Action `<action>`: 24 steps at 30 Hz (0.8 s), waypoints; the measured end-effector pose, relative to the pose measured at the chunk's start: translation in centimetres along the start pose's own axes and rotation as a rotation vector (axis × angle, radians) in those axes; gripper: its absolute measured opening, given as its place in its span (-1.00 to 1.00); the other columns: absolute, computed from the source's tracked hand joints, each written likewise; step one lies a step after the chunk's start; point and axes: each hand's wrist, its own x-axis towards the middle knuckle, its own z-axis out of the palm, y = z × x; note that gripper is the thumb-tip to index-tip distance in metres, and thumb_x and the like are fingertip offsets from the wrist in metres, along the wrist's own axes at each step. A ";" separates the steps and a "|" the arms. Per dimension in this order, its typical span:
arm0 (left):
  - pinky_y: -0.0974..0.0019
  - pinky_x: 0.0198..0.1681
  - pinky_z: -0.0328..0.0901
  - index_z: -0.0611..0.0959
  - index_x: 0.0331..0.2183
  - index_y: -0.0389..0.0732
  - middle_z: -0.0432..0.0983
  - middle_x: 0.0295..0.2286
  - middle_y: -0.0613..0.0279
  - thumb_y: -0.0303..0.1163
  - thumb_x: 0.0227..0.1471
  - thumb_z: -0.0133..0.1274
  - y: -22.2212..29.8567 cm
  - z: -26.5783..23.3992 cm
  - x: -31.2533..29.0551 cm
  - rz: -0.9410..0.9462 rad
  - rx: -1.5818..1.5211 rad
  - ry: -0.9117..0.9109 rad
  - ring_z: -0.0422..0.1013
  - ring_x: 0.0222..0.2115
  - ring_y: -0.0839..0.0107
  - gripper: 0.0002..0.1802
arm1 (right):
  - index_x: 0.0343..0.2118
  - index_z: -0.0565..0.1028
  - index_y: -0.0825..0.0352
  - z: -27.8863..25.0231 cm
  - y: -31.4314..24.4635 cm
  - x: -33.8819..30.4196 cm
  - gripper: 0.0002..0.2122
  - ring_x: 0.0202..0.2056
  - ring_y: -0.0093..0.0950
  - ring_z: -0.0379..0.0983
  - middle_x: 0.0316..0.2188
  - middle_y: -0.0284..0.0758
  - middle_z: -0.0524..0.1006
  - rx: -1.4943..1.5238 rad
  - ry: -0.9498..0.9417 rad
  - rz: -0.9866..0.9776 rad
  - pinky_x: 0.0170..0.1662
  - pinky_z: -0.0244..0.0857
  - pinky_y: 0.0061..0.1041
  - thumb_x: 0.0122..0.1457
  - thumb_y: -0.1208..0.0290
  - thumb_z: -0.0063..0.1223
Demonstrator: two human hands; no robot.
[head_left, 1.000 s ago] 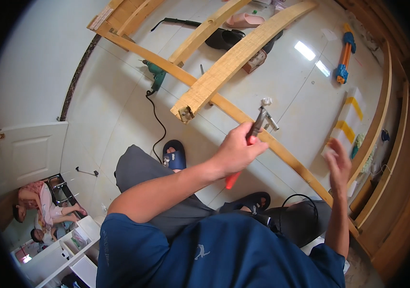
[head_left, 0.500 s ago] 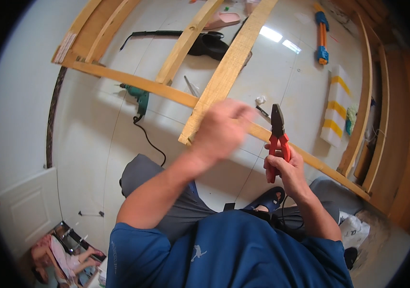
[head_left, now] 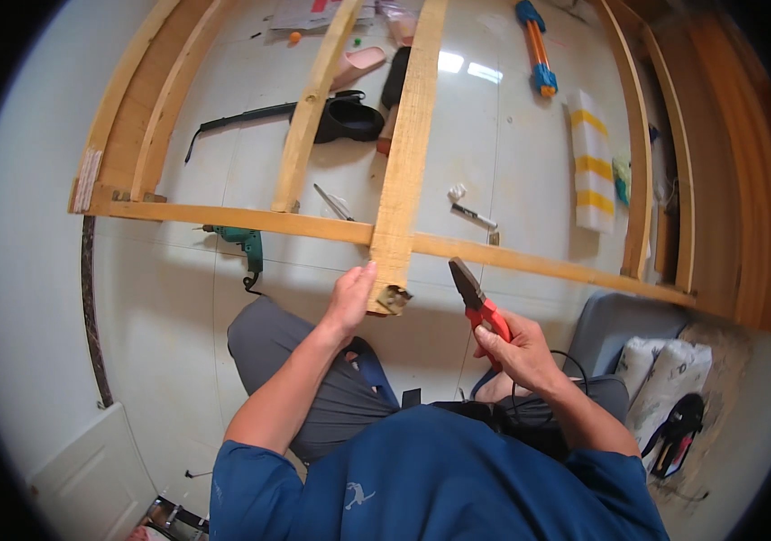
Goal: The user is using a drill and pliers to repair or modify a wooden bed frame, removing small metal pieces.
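Note:
My left hand [head_left: 348, 299] grips the near end of a thick wooden beam [head_left: 408, 162] from its left side, the fingers partly hidden beneath it. The beam lies across a long wooden rail [head_left: 268, 222], and its near end pokes past the rail toward me. On that end a small metal fitting [head_left: 394, 298] shows. To the right of it, my right hand [head_left: 523, 352] is closed around the red handles of a pair of pliers [head_left: 477, 302]. Their dark jaws point up and to the left, apart from the beam.
Beyond the left part of the rail lies a thinner wooden slat [head_left: 313, 108]. A green power drill [head_left: 243, 242] rests on the floor at left. A marker [head_left: 474, 216], a pink slipper [head_left: 360, 66], a yellow-banded white block [head_left: 591, 167] and a blue-orange toy [head_left: 537, 50] lie within the frame.
My left hand, blurred above the beam before, now holds its near end from the left. The pliers have come lower and tilt left. The beam's end fitting has come into sight.

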 end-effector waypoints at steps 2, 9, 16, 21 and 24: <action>0.42 -0.13 0.39 0.61 -0.10 -0.34 0.61 -0.25 0.26 -0.04 0.47 -0.07 -0.4 3.0 0.0 0.002 -0.016 -0.083 0.46 -0.26 0.58 -0.51 | 0.05 0.55 0.41 0.1 -0.6 -1.0 -0.73 -0.38 -0.60 0.54 -0.46 -0.42 0.52 0.032 0.036 0.008 -0.29 0.45 -0.54 0.42 0.33 0.14; 0.35 -0.12 0.41 0.60 -0.08 -0.32 0.61 -0.23 0.24 -0.04 0.46 -0.06 -2.8 13.1 1.1 -0.141 -0.099 -0.277 0.50 -0.25 0.52 -0.53 | 0.18 0.43 0.46 -1.6 2.6 -5.6 -0.66 -0.31 -0.52 0.59 -0.34 -0.31 0.59 0.163 0.144 0.027 -0.18 0.50 -0.48 0.45 0.40 0.08; 0.33 -0.24 0.40 0.62 -0.22 -0.22 0.66 -0.31 0.26 0.03 0.41 -0.03 -0.1 13.7 2.7 -0.227 0.280 -0.421 0.56 -0.29 0.46 -0.53 | 0.24 0.42 0.33 -1.0 6.0 -8.1 -0.64 -0.41 -0.65 0.51 -0.34 -0.35 0.63 0.352 0.173 0.107 -0.39 0.37 -0.61 0.44 0.39 0.08; 0.30 -0.25 0.43 0.67 -0.23 -0.20 0.72 -0.31 0.18 0.01 0.41 -0.02 -0.1 14.0 4.4 -0.230 0.225 -0.550 0.62 -0.32 0.39 -0.55 | 0.29 0.32 0.35 -2.2 4.8 -10.2 -0.58 -0.37 -0.63 0.53 -0.35 -0.32 0.62 0.335 0.333 0.105 -0.37 0.39 -0.61 0.41 0.47 0.06; 0.33 -0.26 0.42 0.68 -0.22 -0.21 0.72 -0.32 0.16 0.01 0.40 0.00 -0.8 16.2 4.6 -0.238 0.164 -0.552 0.62 -0.33 0.39 -0.55 | 0.24 0.30 0.41 -2.3 3.6 -12.3 -0.61 -0.27 -0.57 0.60 -0.27 -0.27 0.62 0.223 0.533 0.124 -0.26 0.47 -0.58 0.40 0.53 0.03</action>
